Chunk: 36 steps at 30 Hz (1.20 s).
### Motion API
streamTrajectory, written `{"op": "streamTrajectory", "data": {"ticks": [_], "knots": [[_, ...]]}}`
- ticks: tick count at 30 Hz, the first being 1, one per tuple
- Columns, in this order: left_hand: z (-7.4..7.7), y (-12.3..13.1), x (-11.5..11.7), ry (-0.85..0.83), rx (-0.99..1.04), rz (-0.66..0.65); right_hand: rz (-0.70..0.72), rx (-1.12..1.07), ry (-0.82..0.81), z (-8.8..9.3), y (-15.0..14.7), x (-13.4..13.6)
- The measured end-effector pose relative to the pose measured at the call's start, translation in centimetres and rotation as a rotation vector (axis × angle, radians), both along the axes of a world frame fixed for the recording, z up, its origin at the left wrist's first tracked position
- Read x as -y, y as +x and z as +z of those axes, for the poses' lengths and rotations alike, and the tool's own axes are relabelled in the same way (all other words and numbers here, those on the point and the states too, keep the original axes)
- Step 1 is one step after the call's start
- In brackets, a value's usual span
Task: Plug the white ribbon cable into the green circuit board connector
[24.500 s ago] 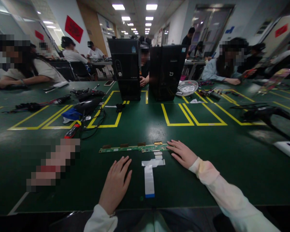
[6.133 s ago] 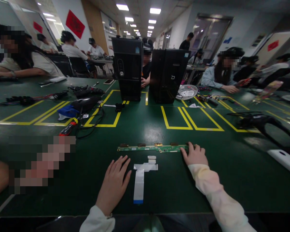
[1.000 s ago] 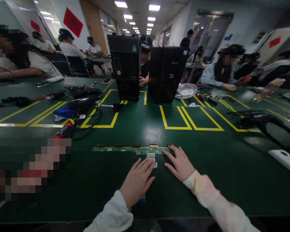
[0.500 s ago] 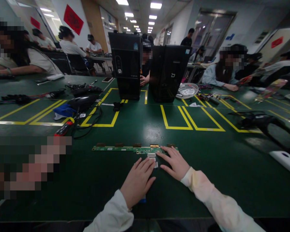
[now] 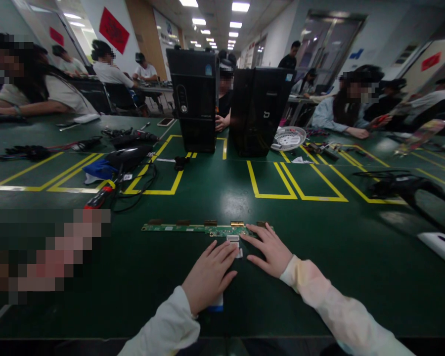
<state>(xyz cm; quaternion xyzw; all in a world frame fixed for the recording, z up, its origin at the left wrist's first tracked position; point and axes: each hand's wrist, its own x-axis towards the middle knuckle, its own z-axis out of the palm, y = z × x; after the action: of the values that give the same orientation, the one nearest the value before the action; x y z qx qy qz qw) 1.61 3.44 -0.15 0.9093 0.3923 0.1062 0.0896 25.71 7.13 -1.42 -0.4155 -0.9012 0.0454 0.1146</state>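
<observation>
A long narrow green circuit board (image 5: 193, 228) lies across the green table (image 5: 319, 277) in front of me. A white flat ribbon cable (image 5: 234, 243) runs from the board's middle connector toward me; its blue end (image 5: 215, 305) shows below my wrist. My left hand (image 5: 207, 277) lies flat on the cable, fingers spread, tips near the connector. My right hand (image 5: 269, 249) rests open on the table, fingertips touching the board's right part beside the connector.
Two black computer towers (image 5: 195, 99) (image 5: 257, 109) stand at the table's middle. Cables, a black device (image 5: 128, 158), a blue cloth (image 5: 100, 170) and a red-handled tool (image 5: 98, 198) lie left. A white fan grille (image 5: 288, 136) sits behind; a white part (image 5: 439, 244) lies right. Several people sit around.
Over the last second my right hand has slid slightly left along the board toward the connector. My left hand stays pressed on the ribbon cable.
</observation>
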Motion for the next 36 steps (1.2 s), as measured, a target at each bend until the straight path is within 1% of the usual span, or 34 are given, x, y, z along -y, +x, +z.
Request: {"op": "streamTrajectory", "data": {"ticks": [10,15,25,27,30,33,36], "knots": [[0.9,-1.0,-1.5,-0.048,0.012,-0.100,0.002,-0.008,-0.003,-0.1,0.0,0.0],[0.9,-0.9,-1.6,-0.057,0.019,-0.088,0.003,-0.006,-0.009,0.0,0.0,0.0],[0.7,-0.1,-0.9,-0.042,0.032,-0.038,-0.004,-0.012,0.009,-0.1,-0.1,0.1],[0.8,-0.2,-1.0,-0.018,0.046,-0.044,-0.009,-0.019,0.010,-0.1,-0.2,0.1],[1.4,-0.6,-0.8,0.055,0.083,-0.056,-0.028,-0.031,0.009,-0.1,-0.3,0.1],[2.0,-1.6,-0.1,0.126,0.105,0.004,-0.036,-0.034,0.000,0.0,-0.4,0.1],[2.0,-3.4,1.1,0.120,0.067,0.093,-0.033,-0.027,-0.008,0.1,-0.4,0.1]]}}
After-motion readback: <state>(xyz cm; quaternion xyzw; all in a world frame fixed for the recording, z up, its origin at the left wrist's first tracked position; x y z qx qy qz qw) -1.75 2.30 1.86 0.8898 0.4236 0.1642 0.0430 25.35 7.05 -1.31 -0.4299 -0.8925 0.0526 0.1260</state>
